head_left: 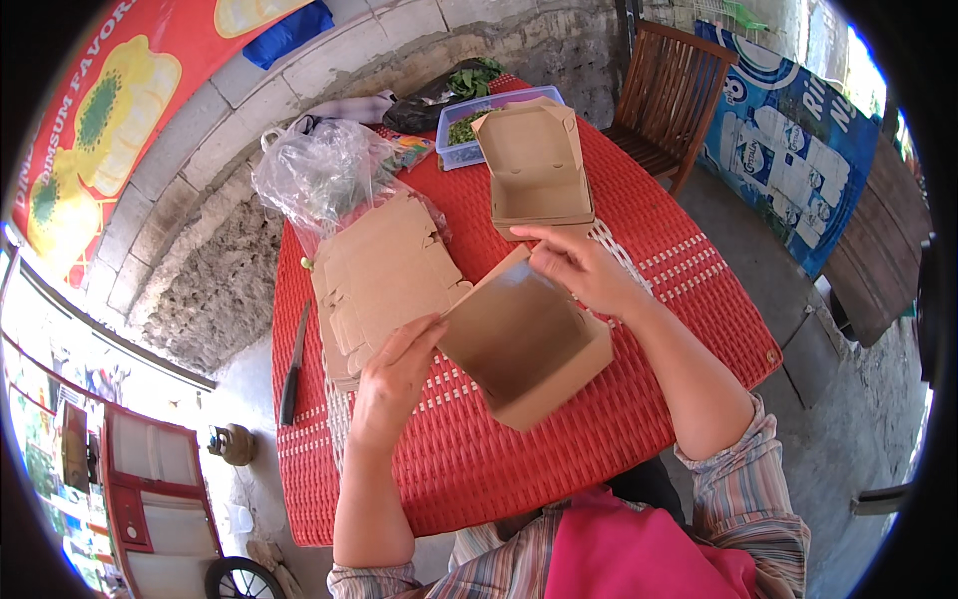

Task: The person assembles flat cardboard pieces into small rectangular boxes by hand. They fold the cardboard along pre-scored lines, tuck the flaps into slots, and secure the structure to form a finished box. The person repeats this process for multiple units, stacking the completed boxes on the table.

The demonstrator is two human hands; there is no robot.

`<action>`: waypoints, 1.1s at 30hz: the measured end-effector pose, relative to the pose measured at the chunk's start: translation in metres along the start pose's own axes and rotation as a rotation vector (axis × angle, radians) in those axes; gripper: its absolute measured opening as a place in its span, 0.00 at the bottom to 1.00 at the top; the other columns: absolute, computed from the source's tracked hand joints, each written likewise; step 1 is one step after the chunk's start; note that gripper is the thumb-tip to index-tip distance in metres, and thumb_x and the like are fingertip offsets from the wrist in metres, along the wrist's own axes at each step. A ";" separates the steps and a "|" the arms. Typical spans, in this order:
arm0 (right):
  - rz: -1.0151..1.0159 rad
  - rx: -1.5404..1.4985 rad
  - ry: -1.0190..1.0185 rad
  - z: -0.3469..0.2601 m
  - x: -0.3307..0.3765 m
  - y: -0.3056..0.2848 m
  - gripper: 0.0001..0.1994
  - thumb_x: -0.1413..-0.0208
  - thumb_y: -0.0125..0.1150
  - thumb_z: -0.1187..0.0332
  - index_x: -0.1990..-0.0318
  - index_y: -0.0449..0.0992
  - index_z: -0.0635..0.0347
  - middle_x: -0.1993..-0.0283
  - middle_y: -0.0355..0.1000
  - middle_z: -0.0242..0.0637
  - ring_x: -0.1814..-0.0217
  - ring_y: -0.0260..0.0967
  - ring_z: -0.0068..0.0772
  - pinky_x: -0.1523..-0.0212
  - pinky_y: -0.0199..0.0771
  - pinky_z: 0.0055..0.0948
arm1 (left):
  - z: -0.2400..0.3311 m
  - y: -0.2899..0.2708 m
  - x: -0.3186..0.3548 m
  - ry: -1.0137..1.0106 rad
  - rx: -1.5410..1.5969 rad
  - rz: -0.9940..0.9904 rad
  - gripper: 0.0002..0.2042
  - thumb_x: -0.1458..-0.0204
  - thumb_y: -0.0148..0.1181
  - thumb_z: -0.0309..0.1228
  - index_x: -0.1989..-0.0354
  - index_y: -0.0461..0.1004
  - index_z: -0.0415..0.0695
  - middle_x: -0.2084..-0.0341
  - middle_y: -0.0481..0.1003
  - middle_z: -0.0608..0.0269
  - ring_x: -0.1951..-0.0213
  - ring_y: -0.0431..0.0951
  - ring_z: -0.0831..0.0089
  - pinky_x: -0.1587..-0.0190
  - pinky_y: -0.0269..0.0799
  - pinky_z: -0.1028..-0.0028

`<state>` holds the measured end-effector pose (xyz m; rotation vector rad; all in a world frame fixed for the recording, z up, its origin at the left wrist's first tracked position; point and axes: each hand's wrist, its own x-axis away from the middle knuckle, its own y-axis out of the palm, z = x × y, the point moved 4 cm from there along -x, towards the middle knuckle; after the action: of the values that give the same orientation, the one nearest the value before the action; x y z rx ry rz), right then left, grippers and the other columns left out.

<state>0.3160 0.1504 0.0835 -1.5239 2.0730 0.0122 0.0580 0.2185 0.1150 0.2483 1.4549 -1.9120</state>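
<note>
A brown cardboard box [554, 384] with its top open stands tilted in front of me on the red table. My left hand [392, 379] pinches its left upper corner, fingertips at the edge. With bent fingers, my right hand [584, 268] grips the far upper corner. The inside of this box is bare and slightly shiny. To its left lies a stack of flat, unfolded cardboard box blanks [389, 265], partly behind my left hand. Beyond my right hand stands another folded box [539, 200] with its lid raised, on top of at least one more.
A knife with a black handle [290, 389] lies at the table's left edge. A clear plastic bag [324, 175] and a blue-rimmed plastic tub [462, 154] of chopped greens stand at the back. A wooden chair [671, 95] is beyond the far right edge of the red woven table [689, 349].
</note>
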 end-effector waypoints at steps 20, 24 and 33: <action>-0.396 -0.171 0.295 0.024 0.017 0.067 0.25 0.36 0.56 0.44 0.56 0.80 0.61 0.71 0.74 0.34 0.72 0.71 0.21 0.71 0.72 0.25 | -0.027 0.015 0.017 -0.368 0.063 0.632 0.04 0.47 0.67 0.21 0.64 0.83 0.41 0.63 0.79 0.65 0.63 0.81 0.76 0.62 0.78 0.76; -0.204 -0.511 0.350 0.007 0.024 0.081 0.26 0.37 0.57 0.43 0.59 0.78 0.62 0.70 0.74 0.34 0.72 0.70 0.22 0.71 0.71 0.24 | -0.010 0.039 0.019 -0.240 0.034 0.465 0.07 0.50 0.68 0.20 0.62 0.83 0.41 0.64 0.78 0.61 0.63 0.81 0.71 0.64 0.80 0.72; 0.172 -0.376 0.245 0.038 0.017 0.056 0.15 0.32 0.55 0.58 0.57 0.73 0.64 0.69 0.74 0.37 0.72 0.73 0.25 0.71 0.74 0.25 | 0.008 0.070 0.011 -0.105 0.034 -0.021 0.20 0.50 0.66 0.22 0.46 0.77 0.42 0.61 0.73 0.57 0.59 0.79 0.57 0.59 0.79 0.61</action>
<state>0.2795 0.1674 0.0270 -1.6202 2.5020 0.3107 0.0967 0.1989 0.0580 0.1466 1.3610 -1.9381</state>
